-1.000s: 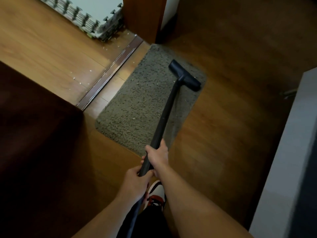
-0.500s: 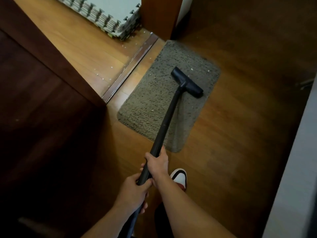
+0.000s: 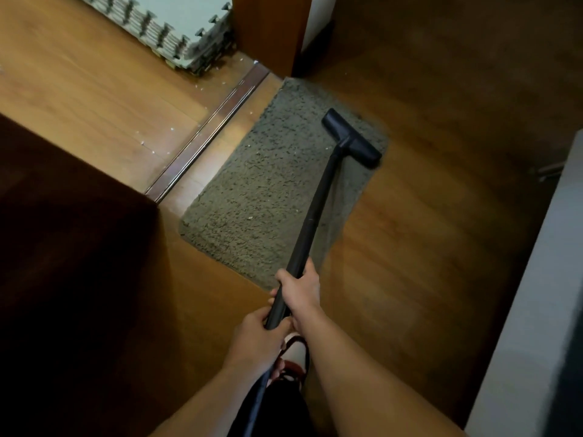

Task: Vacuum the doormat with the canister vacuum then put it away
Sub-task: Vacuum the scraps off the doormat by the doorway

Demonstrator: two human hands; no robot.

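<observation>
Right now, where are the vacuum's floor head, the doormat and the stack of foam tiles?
floor head (image 3: 350, 139): head view, on its middle, at the neck.
doormat (image 3: 265, 190): head view, on bare pile near its centre.
stack of foam tiles (image 3: 186, 9): head view, on the top tile's pale face.

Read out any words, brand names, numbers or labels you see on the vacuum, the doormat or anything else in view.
None: no text can be read anywhere in this view.
On the vacuum wand and floor head: plain black, no marking shows.
On the doormat: pile and pale specks only.
On the shoe: blurred, no lettering can be made out.
</observation>
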